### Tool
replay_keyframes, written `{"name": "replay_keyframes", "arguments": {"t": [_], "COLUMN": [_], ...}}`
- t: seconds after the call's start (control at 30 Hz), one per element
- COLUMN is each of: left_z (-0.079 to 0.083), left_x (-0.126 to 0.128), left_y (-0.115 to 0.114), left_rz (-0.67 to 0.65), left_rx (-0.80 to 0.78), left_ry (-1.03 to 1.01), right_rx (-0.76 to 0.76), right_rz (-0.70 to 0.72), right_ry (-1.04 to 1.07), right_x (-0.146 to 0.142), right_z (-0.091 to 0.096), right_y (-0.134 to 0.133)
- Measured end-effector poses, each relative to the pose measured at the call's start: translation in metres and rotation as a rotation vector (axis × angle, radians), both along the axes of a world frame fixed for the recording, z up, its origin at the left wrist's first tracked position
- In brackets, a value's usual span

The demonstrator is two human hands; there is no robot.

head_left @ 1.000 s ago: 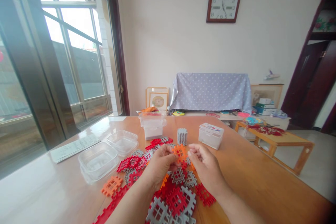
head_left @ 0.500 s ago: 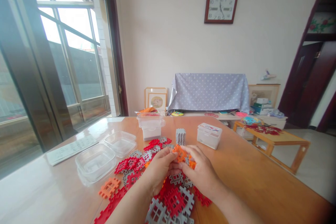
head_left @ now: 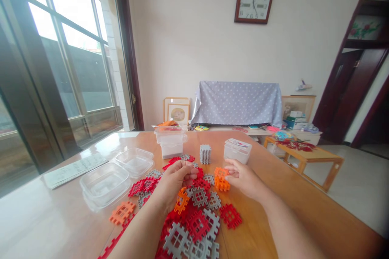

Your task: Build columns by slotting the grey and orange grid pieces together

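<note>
As the person's two bare hands reach over a wooden table point(head_left: 258, 226), a short stack of orange interlocking window tiles point(head_left: 222, 185) stands upright on it, long axis vertical, its top tile showing a windowed face tilted up toward the viewer. The stack sits between the hands, just left of the right hand point(head_left: 241, 176) and farther from the left hand point(head_left: 178, 176). The right thumb and fingers, slightly parted, meet its right edge; whether they grip it cannot be told. The left fingertips are drawn close together above red and grey window tiles point(head_left: 199, 224); anything between them is hidden. Beyond the orange stack, a grey tile stack point(head_left: 205, 155) also stands upright, near a lidded clear plastic box point(head_left: 237, 153).
</note>
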State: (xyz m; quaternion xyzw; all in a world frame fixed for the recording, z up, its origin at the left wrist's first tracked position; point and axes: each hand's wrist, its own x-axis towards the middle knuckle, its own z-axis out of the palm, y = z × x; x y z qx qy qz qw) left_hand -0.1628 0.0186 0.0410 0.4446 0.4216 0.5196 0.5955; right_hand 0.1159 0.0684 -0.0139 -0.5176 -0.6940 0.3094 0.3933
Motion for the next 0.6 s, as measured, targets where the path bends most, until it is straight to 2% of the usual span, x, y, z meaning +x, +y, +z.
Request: {"name": "replay_keyframes", "arguments": {"t": [0.23, 0.6], "left_z": [0.0001, 0.0007], "left_x": [-0.0059, -0.0080], "left_y": [0.0031, 0.0042], "left_rz": [0.029, 0.043], "left_rx": [0.005, 0.002], "left_ry": [0.014, -0.001], "right_rx": [-0.049, -0.047], "right_rz": [0.097, 0.157], "right_ry": [0.007, 0.145], "right_x": [0.0108, 0.0020], "right_z": [-0.0046, -0.0073], "right_y": [0.0034, -0.0028]}}
